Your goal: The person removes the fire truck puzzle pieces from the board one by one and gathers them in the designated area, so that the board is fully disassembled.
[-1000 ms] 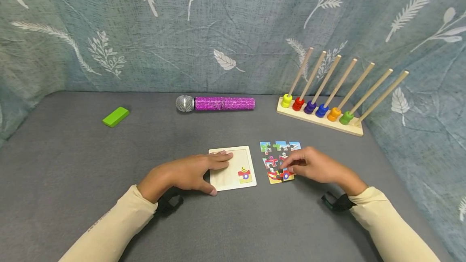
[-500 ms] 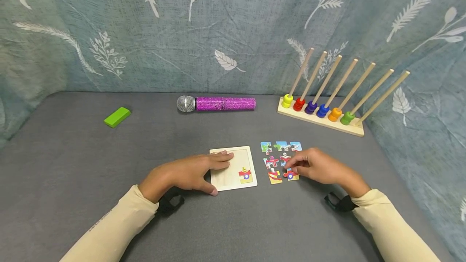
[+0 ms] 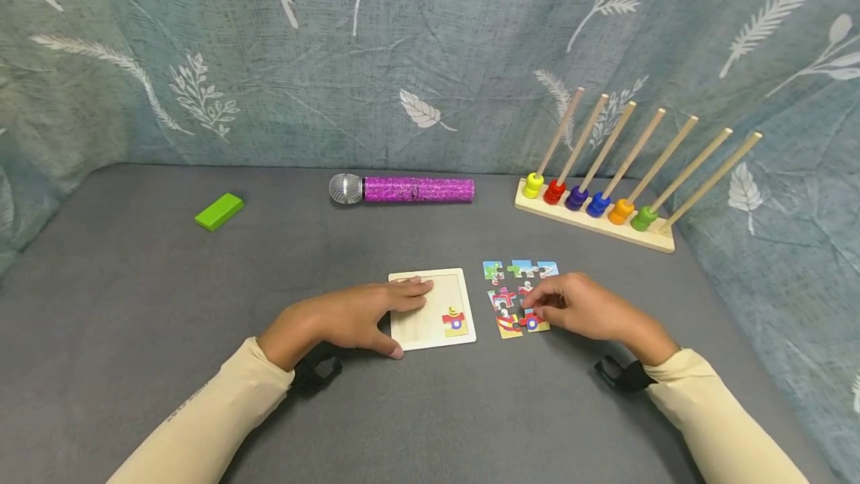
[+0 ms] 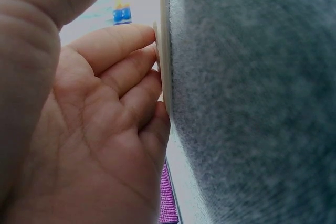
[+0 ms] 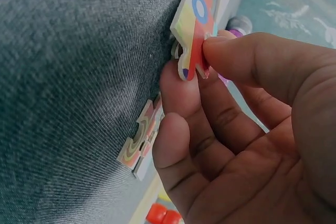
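Note:
In the head view my left hand point(image 3: 359, 312) rests on the left side of a square wooden puzzle tray point(image 3: 416, 331), fingers extended over its face and thumb at its near edge. One puzzle piece point(image 3: 455, 324) with a blue wheel lies in the tray's near right corner. My right hand point(image 3: 581, 308) pinches another puzzle piece point(image 5: 191, 30), red and yellow with a blue ring, between thumb and fingers. In the right wrist view this piece is tilted. Several loose puzzle pieces point(image 3: 508, 326) lie around it on the table; the right fingers partly cover some.
A purple glittery microphone point(image 3: 418, 190) lies toward the back. Behind the pieces on the right stands a wooden bead rack point(image 3: 594, 219) with upright pegs and coloured beads. A green block point(image 3: 219, 211) lies at the back left. Patterned cloth point(image 3: 302, 81) hangs behind the table.
My right hand shifts the pinched piece slightly right, then back a little to the left. The left hand stays on the tray. The head view drifts slightly.

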A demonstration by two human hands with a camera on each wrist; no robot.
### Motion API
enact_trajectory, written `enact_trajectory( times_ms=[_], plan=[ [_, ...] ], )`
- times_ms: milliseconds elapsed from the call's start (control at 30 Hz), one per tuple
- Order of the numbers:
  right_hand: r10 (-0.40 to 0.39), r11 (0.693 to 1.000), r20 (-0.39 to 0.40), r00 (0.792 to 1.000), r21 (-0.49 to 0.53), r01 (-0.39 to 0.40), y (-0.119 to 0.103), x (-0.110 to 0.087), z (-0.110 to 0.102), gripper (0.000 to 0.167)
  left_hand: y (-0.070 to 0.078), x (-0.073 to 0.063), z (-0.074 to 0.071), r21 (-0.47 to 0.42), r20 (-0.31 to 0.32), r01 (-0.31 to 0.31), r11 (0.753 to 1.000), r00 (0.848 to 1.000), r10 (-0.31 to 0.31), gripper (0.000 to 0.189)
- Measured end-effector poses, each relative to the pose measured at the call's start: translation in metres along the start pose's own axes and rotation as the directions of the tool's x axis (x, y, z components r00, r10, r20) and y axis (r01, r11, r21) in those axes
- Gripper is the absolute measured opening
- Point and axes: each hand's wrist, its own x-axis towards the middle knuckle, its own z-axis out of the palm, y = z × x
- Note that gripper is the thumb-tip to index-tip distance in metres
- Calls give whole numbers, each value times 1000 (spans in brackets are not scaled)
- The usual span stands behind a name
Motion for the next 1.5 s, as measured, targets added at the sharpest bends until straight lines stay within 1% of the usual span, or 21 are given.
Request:
enact_trajectory(
  times_ms=[200,400,633,700,867,1033,1133,1233,1500],
  plan=[
    [-28,999,-25,999,-34,27,1,3,0,18,1,-1,-2,2,0,0,1000,1000,0,75],
    [-22,999,-33,999,-49,20,0,3,0,16,1,0,-1,0,4,2,1000,1000,-2,75],
    [-54,996,-110,993,-78,45,-1,5,-9,17,0,0,-1,1,4,-1,1000,1000,1,75],
    [-53,995,-115,992,-87,43,-2,6,-10,17,0,0,0,2,4,-2,1000,1000,2,75],
    [-29,997,-101,994,-80,21,-5,10,-7,14,1,1,-1,4,5,2,1000,1000,-2,75],
    [-34,997,-94,995,-70,27,-8,16,-2,14,1,1,-1,2,8,4,1000,1000,-4,75],
    [-46,996,-109,993,-86,37,-12,21,0,15,1,1,-1,3,7,3,1000,1000,-3,75],
    [-61,995,-108,992,-91,51,-16,26,1,16,1,1,-1,7,5,2,1000,1000,-2,75],
    [-111,993,-51,992,-46,109,-24,36,8,17,0,2,0,15,5,-1,1000,1000,1,74]
  ],
)
